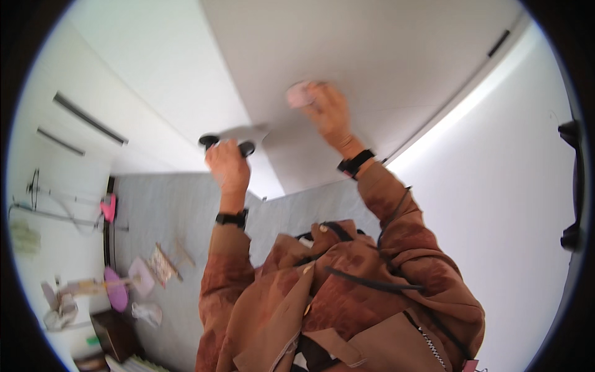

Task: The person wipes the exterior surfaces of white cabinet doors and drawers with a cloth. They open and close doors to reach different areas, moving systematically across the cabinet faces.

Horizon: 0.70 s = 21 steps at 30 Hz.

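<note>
My left hand (228,160) grips a black handle (246,149) with round ends, at the edge of a white door panel (176,83). Up and to the right, my right hand (329,109) holds a pink cloth or pad (301,94) against a broad grey panel (372,51). The fingers of the right hand are blurred, and the pad's exact kind cannot be told. Black bands circle both wrists.
Black bar handles (90,118) are on the white surface at left. A pink item (109,208) hangs near a wire rack. Below left are a folding stool (162,265), a plastic bag (147,314) and a dark box (116,335) on the grey floor (158,204). A white wall (488,200) rises at right.
</note>
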{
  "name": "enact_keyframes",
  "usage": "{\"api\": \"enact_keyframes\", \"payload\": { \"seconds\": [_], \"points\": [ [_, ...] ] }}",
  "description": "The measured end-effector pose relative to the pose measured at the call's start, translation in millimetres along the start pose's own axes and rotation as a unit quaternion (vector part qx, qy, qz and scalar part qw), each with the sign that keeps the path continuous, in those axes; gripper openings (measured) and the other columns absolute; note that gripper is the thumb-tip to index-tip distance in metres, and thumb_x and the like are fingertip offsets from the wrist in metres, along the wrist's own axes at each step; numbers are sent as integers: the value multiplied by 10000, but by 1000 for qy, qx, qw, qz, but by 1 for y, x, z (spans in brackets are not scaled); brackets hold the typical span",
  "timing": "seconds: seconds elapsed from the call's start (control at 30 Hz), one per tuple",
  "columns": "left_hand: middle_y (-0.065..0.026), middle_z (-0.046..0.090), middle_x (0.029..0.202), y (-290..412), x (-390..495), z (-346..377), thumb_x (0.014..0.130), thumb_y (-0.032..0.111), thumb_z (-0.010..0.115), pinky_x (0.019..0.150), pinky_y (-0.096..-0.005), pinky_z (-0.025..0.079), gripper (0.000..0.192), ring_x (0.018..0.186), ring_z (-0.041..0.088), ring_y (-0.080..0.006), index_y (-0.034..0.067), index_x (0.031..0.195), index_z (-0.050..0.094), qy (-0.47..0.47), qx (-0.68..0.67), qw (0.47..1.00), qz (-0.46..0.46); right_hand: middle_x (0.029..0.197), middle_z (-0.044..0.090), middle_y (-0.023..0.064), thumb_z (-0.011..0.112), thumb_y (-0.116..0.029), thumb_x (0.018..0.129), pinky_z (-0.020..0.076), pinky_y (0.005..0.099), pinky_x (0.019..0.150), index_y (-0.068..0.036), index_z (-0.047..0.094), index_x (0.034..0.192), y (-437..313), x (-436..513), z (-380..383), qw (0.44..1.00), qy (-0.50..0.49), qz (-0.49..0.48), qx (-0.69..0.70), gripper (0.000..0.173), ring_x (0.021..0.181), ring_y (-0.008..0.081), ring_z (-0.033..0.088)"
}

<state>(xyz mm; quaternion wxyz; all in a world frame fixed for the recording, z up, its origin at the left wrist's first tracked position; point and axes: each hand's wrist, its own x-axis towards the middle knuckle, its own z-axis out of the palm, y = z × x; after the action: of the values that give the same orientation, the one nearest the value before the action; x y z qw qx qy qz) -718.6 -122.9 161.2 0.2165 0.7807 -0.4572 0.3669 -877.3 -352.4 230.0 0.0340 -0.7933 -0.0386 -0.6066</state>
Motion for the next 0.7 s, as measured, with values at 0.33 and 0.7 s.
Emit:
{"api": "enact_keyframes", "payload": {
  "seconds": [0.33,0.7],
  "points": [
    [-111,591,874,3,1,-8,773,3,698,1008,-505,415,335,923,583,-345,40,1102,647,-51,-18,998,-19,1254,624,121,742,-138,808,508,491,926,-178,702,1147,57,62,-70,974,-100,-127,-160,344,1156,333,595],
    [-116,578,883,8,1,-6,784,-1,686,1011,-537,425,335,927,572,-379,37,1116,651,-48,-13,998,-37,1379,578,206,545,75,821,428,480,1057,-82,621,1352,182,180,-198,910,194,-55,-361,558,1205,412,565]
  ]
}}
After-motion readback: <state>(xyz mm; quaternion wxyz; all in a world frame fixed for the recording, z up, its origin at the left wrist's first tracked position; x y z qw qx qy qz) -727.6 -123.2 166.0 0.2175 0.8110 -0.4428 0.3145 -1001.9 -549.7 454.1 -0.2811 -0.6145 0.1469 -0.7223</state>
